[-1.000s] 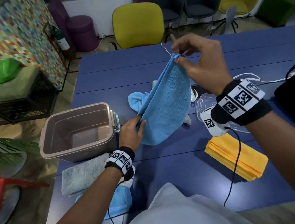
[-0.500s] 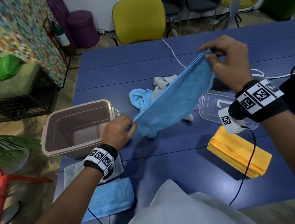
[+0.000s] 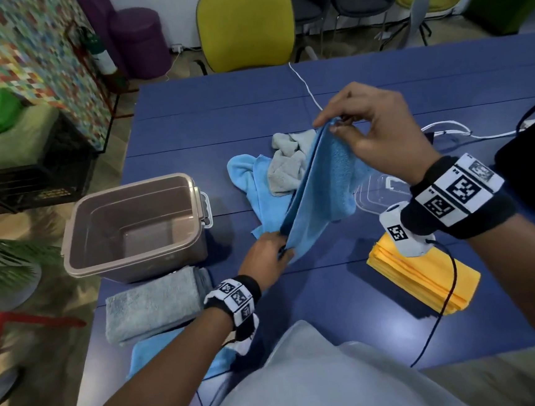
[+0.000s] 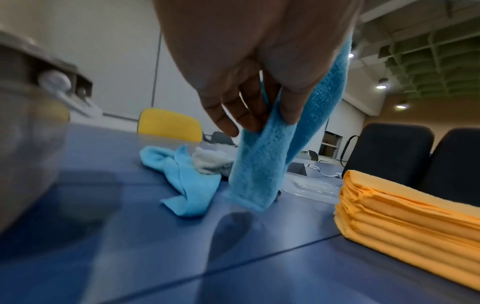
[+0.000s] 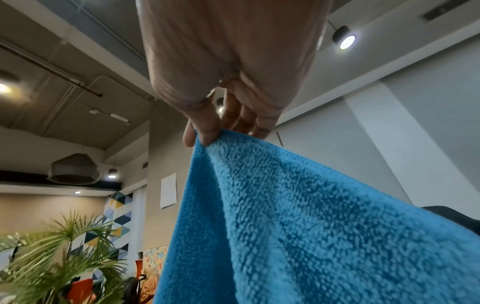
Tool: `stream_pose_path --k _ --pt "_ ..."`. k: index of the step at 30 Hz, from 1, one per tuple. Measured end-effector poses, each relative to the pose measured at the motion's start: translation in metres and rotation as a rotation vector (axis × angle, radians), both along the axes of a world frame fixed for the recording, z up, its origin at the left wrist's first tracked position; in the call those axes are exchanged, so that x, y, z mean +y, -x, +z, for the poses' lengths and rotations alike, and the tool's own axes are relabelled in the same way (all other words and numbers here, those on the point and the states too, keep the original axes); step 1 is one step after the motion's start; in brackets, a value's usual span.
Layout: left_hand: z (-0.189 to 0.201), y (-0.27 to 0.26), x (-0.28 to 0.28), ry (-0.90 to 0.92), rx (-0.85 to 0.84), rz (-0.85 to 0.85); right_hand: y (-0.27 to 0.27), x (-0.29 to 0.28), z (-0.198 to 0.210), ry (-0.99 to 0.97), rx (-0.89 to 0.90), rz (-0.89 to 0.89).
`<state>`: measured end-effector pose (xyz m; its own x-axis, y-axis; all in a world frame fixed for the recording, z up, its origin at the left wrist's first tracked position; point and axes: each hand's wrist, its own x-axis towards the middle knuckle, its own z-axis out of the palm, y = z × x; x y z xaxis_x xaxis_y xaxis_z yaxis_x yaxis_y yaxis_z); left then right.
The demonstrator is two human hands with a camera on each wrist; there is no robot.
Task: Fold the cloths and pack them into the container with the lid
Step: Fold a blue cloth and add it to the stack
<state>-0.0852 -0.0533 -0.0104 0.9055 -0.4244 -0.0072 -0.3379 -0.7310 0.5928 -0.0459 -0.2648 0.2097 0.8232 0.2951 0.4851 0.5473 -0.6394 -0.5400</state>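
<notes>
A blue cloth (image 3: pixel 320 195) hangs folded double above the blue table (image 3: pixel 300 297). My right hand (image 3: pixel 334 125) pinches its upper corner; thumb and forefinger grip the same blue cloth (image 5: pixel 285 216) in the right wrist view. My left hand (image 3: pixel 280 250) pinches the lower corner near the table, and its fingers hold the blue cloth (image 4: pixel 262 160) in the left wrist view. An empty taupe container (image 3: pixel 79 248) stands at the left. Its clear lid (image 3: pixel 372 197) lies partly hidden behind the cloth and my right wrist.
A crumpled light-blue cloth (image 3: pixel 251 184) and grey cloth (image 3: pixel 285 162) lie at mid-table. Folded grey cloth (image 3: pixel 152 303) and folded blue cloth (image 3: pixel 163 354) sit by the container. Folded yellow cloths (image 3: pixel 428 279) lie at the right. White cable (image 3: pixel 308 89), black object (image 3: pixel 534 160).
My right hand moved left and nearer with the upper corner. The cloth went from a wide slanted stretch to a steep, narrow fold. My left hand shifted slightly right.
</notes>
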Motion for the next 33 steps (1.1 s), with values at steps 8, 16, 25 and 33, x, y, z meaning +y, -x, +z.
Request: stream_pose_path --k 8,16,25,33 --pt "-0.040 0.005 -0.020 -0.086 -0.115 0.140 0.010 -0.009 0.004 0.007 -0.010 -0.016" --pt "-0.026 -0.008 0.008 0.186 -0.079 0.298 0.000 -0.051 0.002 0.057 -0.047 -0.230" --pt "0.059 -0.041 0.096 0.129 -0.287 0.076 -0.019 -0.114 -0.068 0.089 0.091 -0.447" --pt "0.096 -0.040 0.116 -0.301 -0.611 -0.043 -0.019 -0.108 -0.106 0.056 0.116 -0.358"
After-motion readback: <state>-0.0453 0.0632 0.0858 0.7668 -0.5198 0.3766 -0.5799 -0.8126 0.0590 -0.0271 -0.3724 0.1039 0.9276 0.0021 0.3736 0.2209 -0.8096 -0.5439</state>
